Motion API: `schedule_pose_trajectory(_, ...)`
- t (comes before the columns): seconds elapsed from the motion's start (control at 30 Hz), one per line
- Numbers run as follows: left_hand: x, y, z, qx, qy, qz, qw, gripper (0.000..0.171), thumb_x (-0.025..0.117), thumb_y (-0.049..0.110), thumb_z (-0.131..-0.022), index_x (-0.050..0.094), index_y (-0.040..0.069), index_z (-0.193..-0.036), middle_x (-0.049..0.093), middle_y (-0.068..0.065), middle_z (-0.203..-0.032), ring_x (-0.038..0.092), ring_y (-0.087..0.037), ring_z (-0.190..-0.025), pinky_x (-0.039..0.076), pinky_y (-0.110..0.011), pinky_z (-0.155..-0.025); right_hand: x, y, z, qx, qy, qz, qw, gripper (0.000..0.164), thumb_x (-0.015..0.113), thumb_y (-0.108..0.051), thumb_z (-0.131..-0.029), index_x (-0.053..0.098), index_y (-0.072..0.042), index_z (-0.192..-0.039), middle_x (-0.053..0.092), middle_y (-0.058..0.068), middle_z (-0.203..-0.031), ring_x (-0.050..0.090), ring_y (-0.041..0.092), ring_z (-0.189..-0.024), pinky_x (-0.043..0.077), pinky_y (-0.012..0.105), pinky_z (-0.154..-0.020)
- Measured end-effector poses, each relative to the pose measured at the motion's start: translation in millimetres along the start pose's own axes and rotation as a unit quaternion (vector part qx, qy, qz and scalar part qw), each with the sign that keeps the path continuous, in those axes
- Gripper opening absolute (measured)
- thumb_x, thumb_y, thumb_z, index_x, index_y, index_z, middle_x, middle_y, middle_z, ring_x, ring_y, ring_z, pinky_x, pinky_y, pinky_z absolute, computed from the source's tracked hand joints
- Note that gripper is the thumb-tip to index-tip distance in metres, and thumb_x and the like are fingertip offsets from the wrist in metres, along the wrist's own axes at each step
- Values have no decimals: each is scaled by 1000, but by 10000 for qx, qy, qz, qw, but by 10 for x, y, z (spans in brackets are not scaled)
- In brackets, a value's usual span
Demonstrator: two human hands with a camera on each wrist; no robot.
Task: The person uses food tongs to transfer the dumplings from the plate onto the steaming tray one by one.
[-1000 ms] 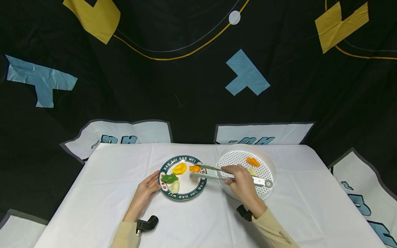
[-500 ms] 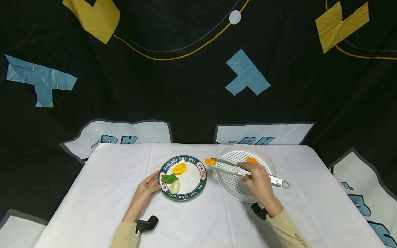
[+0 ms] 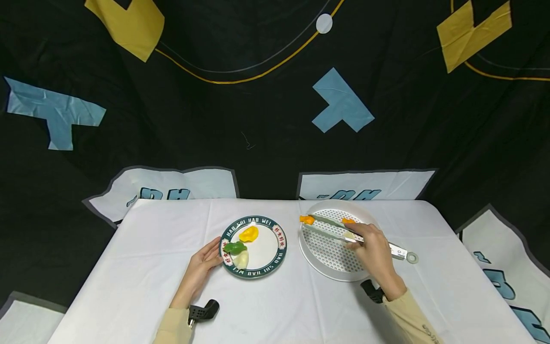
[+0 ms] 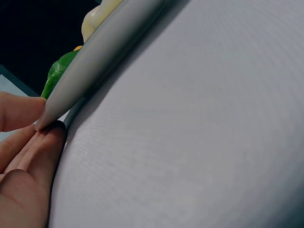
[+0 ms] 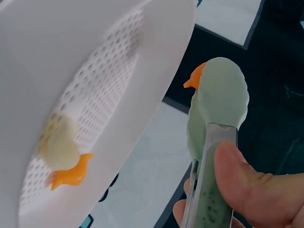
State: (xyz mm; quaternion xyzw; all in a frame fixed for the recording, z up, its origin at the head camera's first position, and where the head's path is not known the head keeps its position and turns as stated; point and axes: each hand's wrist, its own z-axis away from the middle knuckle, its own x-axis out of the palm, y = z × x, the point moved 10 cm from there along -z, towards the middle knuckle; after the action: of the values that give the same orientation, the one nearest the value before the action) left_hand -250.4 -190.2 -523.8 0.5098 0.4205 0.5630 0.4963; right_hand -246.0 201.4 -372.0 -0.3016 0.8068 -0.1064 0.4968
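The left hand [image 3: 202, 263] keeps its grip pinched on the round, green-rimmed white plate [image 3: 264, 251] at nine o'clock. The orange piece [image 3: 306, 220], now farther rightward, hangs by the round white perforated tray [image 3: 317, 268] at ten o'clock, between green-and-steel tongs [image 3: 328, 221]; the right hand's [image 3: 376, 253] grip curls round them.

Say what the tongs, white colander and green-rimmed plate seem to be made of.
Tongs: seemingly metal, from the grey sheen, with matte pale-green tips that may be silicone or plastic. Colander: likely plastic, smooth and satin white, with regular, moulded-looking holes. Plate: smooth underneath and printed around the rim, perhaps glazed ceramic, though melamine could look the same.
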Motion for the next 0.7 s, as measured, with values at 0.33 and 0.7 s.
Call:
schedule_pose_trajectory(0.33,2,3,0,43,-65,22,10000,65,49,-11,-88,23,-8,-147,23,-26,-151,26,-32,-138,37,-20,-104,-13,232,-5,-43,44,92,9999,48,78,11,-63,69,4,-110,67,21,-109,60,33,-90,51,50,-75)
schedule_pose_trajectory(0.7,17,12,7,37,-112,25,9999,64,49,-10,-89,23,-7,-147,22,-26,-152,25,-32,-139,35,-22,-105,29,526,-29,148,-27,165,9998,47,79,8,-66,68,3,-111,67,21,-108,60,35,-87,49,51,-71)
